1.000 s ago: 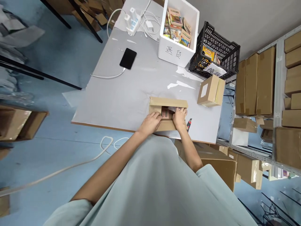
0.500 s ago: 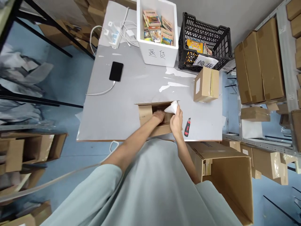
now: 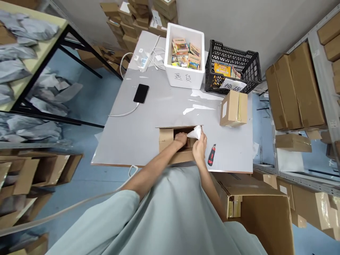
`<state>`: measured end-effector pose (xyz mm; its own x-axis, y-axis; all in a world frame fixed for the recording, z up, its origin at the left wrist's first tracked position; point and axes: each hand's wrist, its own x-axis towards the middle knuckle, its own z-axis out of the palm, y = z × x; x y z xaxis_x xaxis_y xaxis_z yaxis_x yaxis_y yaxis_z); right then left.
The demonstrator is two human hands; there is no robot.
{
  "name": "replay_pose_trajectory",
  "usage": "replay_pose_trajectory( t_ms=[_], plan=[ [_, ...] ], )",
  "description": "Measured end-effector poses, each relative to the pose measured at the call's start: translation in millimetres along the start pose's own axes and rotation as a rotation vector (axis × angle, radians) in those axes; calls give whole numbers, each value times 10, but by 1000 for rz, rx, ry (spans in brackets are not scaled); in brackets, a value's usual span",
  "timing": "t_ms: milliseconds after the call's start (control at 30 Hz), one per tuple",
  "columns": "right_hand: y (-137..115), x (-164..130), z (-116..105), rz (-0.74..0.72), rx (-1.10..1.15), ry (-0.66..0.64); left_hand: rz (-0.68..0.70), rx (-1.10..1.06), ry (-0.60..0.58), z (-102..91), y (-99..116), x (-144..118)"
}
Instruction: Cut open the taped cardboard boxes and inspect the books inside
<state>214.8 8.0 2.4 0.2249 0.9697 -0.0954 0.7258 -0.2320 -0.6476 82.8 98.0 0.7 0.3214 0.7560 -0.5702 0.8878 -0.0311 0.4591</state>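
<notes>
An open cardboard box (image 3: pixel 166 137) lies near the front edge of the grey table (image 3: pixel 138 131). My left hand (image 3: pixel 181 139) reaches down inside it, fingers curled over the contents, which are hidden. My right hand (image 3: pixel 199 148) grips a crumpled white paper (image 3: pixel 194 132) at the box's right rim. A red and black utility knife (image 3: pixel 211 155) lies on the table just right of my right hand.
A sealed small carton (image 3: pixel 233 108) stands at the right. Behind it are a black crate (image 3: pixel 233 67) and a white foam box (image 3: pixel 184 58) with packets. A black phone (image 3: pixel 141 93) on a cable lies at the left. A large open carton (image 3: pixel 262 209) stands on the floor at right.
The box flaps have been opened. My left hand went inside the box and my right hand lifted the white paper out at the right rim. The camera view tilted up.
</notes>
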Motion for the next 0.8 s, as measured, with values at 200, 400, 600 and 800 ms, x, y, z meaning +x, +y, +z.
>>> replay_pose_trajectory(
  t_ms=[200,400,600,800],
  plan=[
    [28,-2,-187,-10,46,65,75,88,170,-61,53,-768],
    [-126,-142,-535,-142,-213,38,383,-152,554,-119,-424,-1582],
    [-591,-69,-505,-250,-489,-294,503,-524,862,-204,-641,-2107],
    [-861,17,-407,-200,-65,-451,523,-679,1052,-395,-629,-2268]
  ],
)
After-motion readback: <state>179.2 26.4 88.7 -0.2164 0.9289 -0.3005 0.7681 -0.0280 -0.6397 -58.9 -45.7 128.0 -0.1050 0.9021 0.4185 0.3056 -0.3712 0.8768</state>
